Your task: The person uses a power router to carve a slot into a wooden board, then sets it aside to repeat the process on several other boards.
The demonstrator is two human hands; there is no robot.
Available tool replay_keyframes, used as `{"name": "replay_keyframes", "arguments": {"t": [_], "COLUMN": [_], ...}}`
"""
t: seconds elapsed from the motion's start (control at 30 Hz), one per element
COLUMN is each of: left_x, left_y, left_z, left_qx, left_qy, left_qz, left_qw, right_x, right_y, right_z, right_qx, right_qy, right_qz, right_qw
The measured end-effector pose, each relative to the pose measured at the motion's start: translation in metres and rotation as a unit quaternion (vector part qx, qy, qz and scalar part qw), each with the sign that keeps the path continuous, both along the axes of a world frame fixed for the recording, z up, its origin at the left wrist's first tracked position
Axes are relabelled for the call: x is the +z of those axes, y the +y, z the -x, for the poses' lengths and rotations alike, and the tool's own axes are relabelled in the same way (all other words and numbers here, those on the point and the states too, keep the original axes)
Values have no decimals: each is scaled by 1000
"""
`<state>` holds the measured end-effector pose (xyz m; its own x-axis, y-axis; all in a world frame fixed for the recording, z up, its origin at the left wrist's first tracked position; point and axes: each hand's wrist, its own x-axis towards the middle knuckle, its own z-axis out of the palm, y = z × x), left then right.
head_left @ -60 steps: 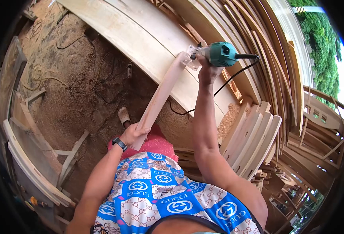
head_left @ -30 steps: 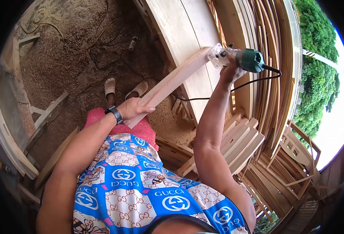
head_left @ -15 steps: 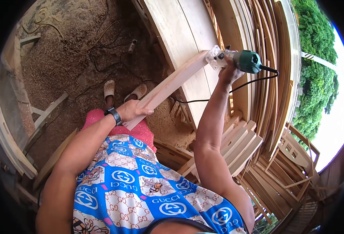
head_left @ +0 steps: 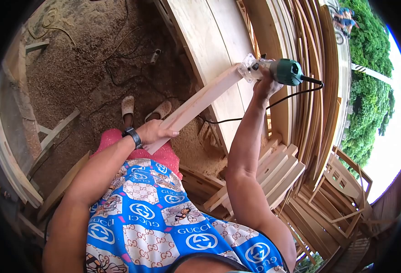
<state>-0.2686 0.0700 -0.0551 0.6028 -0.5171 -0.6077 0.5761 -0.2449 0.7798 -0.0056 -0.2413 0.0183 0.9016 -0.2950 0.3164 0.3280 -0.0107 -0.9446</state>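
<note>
My left hand [head_left: 155,132], with a watch on its wrist, is wrapped around the near end of a long pale wooden board [head_left: 200,101]. This board slants up and to the right, across the edge of a wide plank bench [head_left: 218,50]. My right hand [head_left: 267,84] grips a trim router [head_left: 287,71] with a green motor housing, lying sideways. The router's clear base [head_left: 247,68] is against the far end of the board. Its cutting bit cannot be made out. A black cord [head_left: 296,93] loops from the router's back end under my right forearm.
Long timber strips [head_left: 307,91] stand stacked to the right of the bench. Cut wooden pieces [head_left: 277,175] are piled beside my right elbow. Cables [head_left: 114,75] and wood shavings lie on the ground at the left. Beyond the timber, people on bicycles [head_left: 343,20] show at the top right.
The board has rolled slightly in my left hand, and its broad face shows more. The router has shifted very slightly left. People on bicycles have come into view at the top right.
</note>
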Motion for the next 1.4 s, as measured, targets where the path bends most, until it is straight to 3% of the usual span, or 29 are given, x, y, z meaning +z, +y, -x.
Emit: {"name": "replay_keyframes", "arguments": {"t": [1.4], "left_x": [3], "left_y": [-4], "left_z": [4], "left_qx": [3], "left_qy": [10], "left_qz": [2], "left_qw": [1000], "right_x": [11], "right_y": [16], "right_z": [-16], "right_qx": [73], "right_qy": [24], "right_qz": [0], "right_qw": [997]}}
